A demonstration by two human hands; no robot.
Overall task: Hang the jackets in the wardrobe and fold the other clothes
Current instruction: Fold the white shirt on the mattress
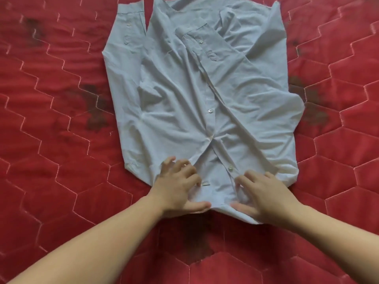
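Head view: curled fingers [180,167] (both hands) grip shirt [205,99].

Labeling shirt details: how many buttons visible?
5, maybe more hidden in folds: left sleeve cuff, right sleeve cuff, placket middle, placket below it, near right hand.

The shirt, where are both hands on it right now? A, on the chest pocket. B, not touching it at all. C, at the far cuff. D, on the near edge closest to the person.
D: the left hand and right hand both rest on the near edge of the shirt, fingers curled into the cloth.
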